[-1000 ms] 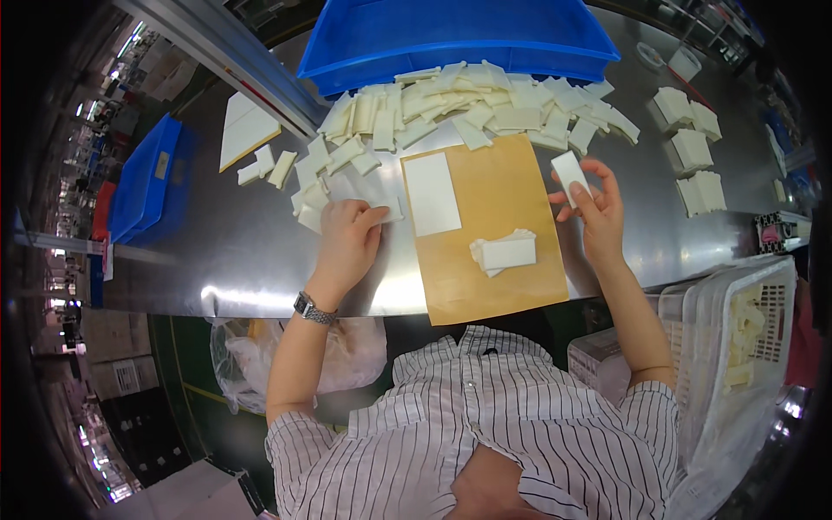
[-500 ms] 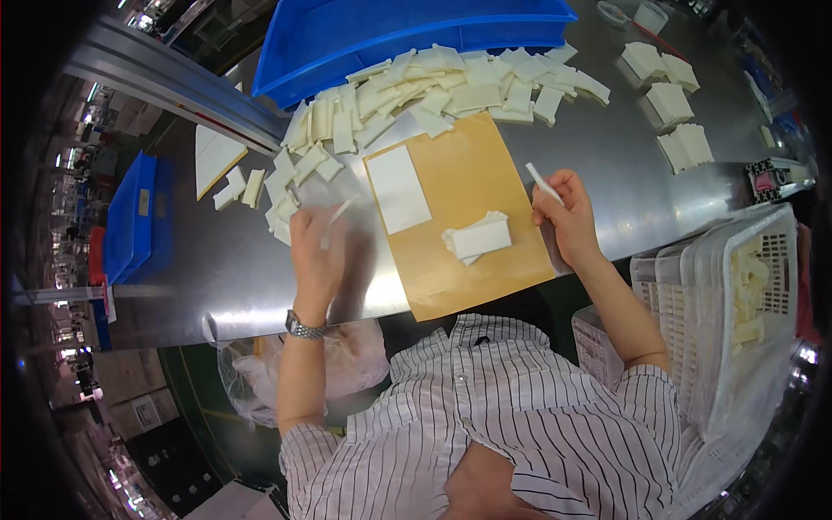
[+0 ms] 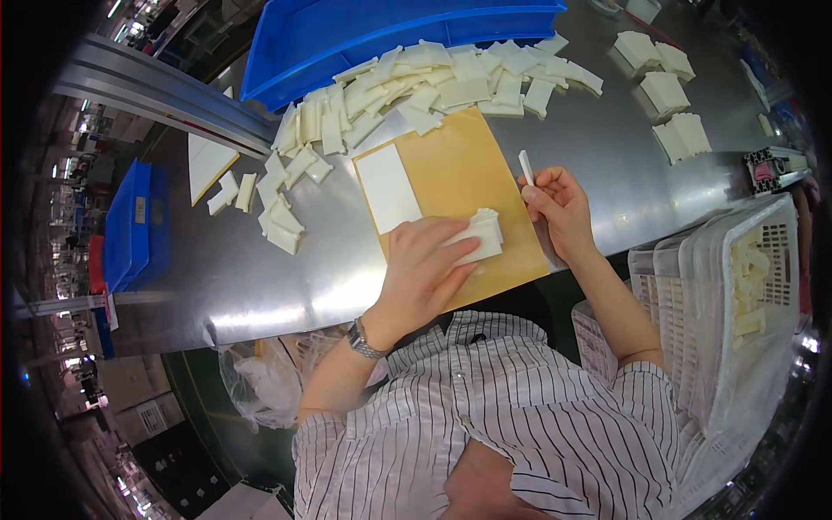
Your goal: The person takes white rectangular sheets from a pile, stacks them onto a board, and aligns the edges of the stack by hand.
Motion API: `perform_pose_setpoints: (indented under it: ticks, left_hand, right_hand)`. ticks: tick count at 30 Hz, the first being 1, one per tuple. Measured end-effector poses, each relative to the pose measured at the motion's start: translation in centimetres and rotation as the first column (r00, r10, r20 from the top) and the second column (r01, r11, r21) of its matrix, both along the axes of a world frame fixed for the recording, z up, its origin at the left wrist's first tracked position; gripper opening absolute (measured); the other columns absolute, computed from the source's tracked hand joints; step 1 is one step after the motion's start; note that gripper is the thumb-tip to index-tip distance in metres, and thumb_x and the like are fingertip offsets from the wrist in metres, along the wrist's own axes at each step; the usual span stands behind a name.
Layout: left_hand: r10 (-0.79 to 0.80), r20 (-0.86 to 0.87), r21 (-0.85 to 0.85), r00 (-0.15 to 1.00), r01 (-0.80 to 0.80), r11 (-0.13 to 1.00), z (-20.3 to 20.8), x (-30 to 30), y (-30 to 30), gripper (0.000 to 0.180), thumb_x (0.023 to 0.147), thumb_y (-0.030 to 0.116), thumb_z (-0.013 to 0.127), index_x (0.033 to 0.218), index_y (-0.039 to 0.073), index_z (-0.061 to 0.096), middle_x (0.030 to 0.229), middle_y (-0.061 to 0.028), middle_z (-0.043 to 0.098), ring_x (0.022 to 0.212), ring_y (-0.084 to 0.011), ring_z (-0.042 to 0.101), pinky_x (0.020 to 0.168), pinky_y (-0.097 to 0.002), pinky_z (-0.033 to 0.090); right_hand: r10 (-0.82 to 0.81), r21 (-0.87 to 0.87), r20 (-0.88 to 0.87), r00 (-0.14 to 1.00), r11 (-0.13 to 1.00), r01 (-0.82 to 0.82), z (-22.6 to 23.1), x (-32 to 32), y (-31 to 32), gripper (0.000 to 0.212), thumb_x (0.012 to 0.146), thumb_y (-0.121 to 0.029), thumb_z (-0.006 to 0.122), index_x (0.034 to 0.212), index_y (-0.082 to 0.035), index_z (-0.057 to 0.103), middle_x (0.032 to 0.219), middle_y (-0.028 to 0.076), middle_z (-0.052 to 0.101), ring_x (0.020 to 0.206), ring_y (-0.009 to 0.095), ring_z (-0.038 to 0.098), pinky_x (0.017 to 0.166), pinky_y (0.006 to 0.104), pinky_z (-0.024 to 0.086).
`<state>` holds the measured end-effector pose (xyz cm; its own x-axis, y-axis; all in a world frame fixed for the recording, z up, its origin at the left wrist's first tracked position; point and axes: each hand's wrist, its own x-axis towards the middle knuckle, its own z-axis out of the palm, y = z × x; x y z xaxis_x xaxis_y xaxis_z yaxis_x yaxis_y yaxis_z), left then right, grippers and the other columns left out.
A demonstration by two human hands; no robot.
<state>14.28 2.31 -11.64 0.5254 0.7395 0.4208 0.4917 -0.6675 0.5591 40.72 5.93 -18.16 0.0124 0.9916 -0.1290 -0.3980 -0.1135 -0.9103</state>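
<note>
My left hand (image 3: 425,264) rests over a small stack of off-white plastic pieces (image 3: 487,234), its fingers curled round the near and left sides. The stack lies on a tan cardboard sheet (image 3: 455,165), and the hand covers part of it. To the right, just off the sheet's edge, my right hand (image 3: 562,210) is closed on a slim white piece (image 3: 526,165) that sticks up from its fingertips; its kind is unclear. A white paper (image 3: 388,189) lies at the sheet's left. Beyond the sheet spreads a heap of similar off-white plastic pieces (image 3: 412,82).
A blue bin (image 3: 390,35) stands behind the heap; another blue bin (image 3: 130,225) is at far left. Stacked pieces (image 3: 663,94) sit at the table's right. White plastic baskets (image 3: 693,303) stand by my right arm. A metal post (image 3: 173,91) rises at the left.
My left hand has moved right, from beside the heap's near-left end onto the stack on the cardboard. The piece it carried no longer shows apart. My right hand keeps its slim white piece, now tilted more upright.
</note>
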Motion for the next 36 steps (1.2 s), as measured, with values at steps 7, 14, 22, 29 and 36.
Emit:
perform_pose_setpoints:
  ticks: [7,14,22,29,36]
  left_hand:
    - [-0.057,0.119,-0.03,0.991,0.061,0.998,-2.1,0.7,1.1,0.037,0.077,0.003,0.081,0.114,0.008,0.073,0.129,-0.0129,0.064,0.118,-0.0328,0.061,0.103,-0.0436,0.047]
    - [0.079,0.191,-0.246,0.978,-0.03,0.969,-2.3,0.1,0.3,0.043,0.08,0.0,0.079,0.121,0.005,0.067,0.133,-0.0142,0.06,0.122,-0.0317,0.061,0.106,-0.04,0.049]
    - [0.113,0.321,-0.44,0.94,0.042,0.897,-4.2,-0.6,0.3,0.062,0.083,-0.006,0.074,0.138,0.001,0.048,0.132,-0.0136,0.059,0.126,-0.0252,0.059,0.115,-0.0399,0.043]
    - [0.108,0.32,-0.454,0.941,0.052,0.89,-3.7,-0.5,0.2,0.061,0.084,-0.005,0.075,0.138,0.001,0.047,0.133,-0.0145,0.059,0.128,-0.0257,0.058,0.116,-0.0406,0.042]
    - [0.104,0.298,-0.457,0.949,0.046,0.888,-3.8,-0.6,0.3,0.06,0.084,-0.004,0.076,0.137,0.0,0.048,0.133,-0.0141,0.06,0.128,-0.0252,0.058,0.115,-0.0401,0.043]
  right_hand:
    - [0.003,0.023,-0.013,1.0,1.0,-0.003,0.6,-0.3,-0.3,0.012,0.096,-0.001,0.067,0.103,-0.003,0.058,0.13,0.019,0.062,0.082,0.01,0.064,0.066,0.0217,0.052]
    - [0.06,0.299,0.171,0.983,0.948,-0.11,1.0,-0.1,-1.5,0.021,0.092,0.0,0.071,0.111,-0.002,0.063,0.137,0.019,0.058,0.1,0.019,0.064,0.08,0.0297,0.056]
    - [-0.055,0.506,0.687,0.725,0.752,-0.422,4.1,-1.9,-2.8,0.041,0.077,0.0,0.082,0.114,-0.007,0.066,0.122,0.007,0.07,0.111,0.025,0.057,0.097,0.0372,0.048]
    - [-0.045,0.486,0.719,0.693,0.746,-0.456,3.3,-2.5,-2.6,0.042,0.076,-0.001,0.083,0.114,-0.008,0.066,0.122,0.005,0.07,0.107,0.023,0.055,0.095,0.0352,0.049]
    - [-0.074,0.483,0.747,0.66,0.743,-0.463,3.3,-2.7,-2.5,0.04,0.075,-0.002,0.083,0.112,-0.009,0.067,0.122,0.002,0.071,0.106,0.023,0.055,0.093,0.0357,0.048]
